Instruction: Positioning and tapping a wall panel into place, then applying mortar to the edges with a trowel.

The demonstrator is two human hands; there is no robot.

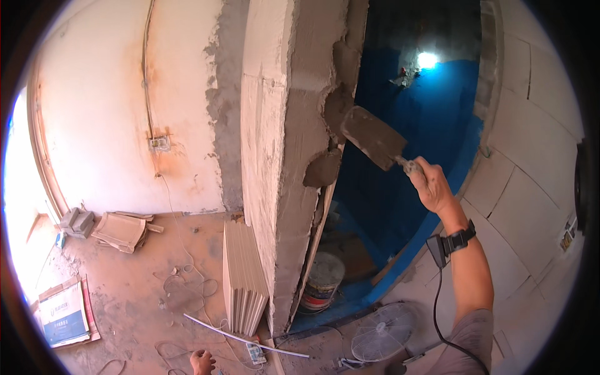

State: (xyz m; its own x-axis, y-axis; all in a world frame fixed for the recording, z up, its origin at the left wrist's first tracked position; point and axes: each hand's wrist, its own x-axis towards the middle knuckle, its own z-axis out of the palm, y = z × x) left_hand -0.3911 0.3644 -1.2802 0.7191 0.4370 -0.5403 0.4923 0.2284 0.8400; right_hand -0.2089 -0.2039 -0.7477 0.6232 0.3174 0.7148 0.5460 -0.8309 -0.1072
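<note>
My right hand [432, 187] is closed around the handle of a plastering trowel [375, 136]. The trowel's flat rectangular blade is coated with grey mortar, and its far left corner meets the edge of a wall end [306, 106]. Wet, darker mortar patches [322, 169] sit along that ragged edge, just below and beside the blade. A strapped device with a black cable [459, 239] is on my right wrist. Low in the picture my left hand [202, 362] hangs over the floor, fingers loosely curled and slightly apart, with nothing visible in them.
Tall boards [244, 281] lean against the wall's foot. A bucket [325, 278] stands inside the blue-coated doorway, with a fan [384, 331] nearby. Cables and a white tube [244, 336] cross the dusty floor. Flattened cardboard [125, 230] and grey blocks [77, 222] lie far left.
</note>
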